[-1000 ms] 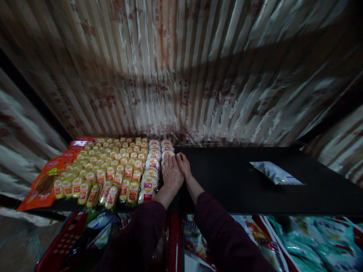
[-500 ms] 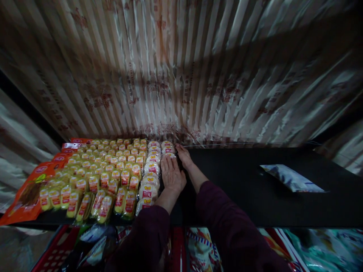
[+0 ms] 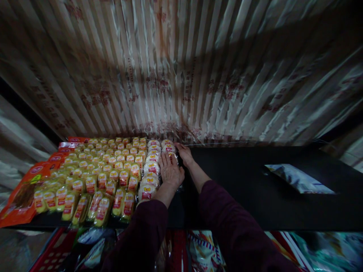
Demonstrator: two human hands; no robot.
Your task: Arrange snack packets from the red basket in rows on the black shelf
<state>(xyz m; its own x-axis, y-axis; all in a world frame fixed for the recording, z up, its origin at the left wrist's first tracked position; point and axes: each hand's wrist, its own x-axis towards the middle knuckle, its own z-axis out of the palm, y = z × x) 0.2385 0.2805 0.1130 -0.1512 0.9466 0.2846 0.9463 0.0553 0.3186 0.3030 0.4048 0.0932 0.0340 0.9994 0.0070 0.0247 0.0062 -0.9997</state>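
Round white packaged cakes run in a column from back to front on the black shelf. A second, shorter column of the same cakes stands to its right. My left hand lies with fingers stretched over the front of that shorter column, covering part of it. Along the right side of its back end is my right hand, fingers extended against or close beside the wrappers. To the left, many yellow packaged cakes stand in rows. Neither hand is closed around a cake.
Orange packets lie at the far left. A silvery-white packet rests on the right part of the black shelf. Striped printed sheeting hangs behind. Below the front edge are a red basket and several bagged goods.
My left hand has moved slightly back along the shorter column of white cakes. The right hand stays nearly in place, and the view has shifted a little.
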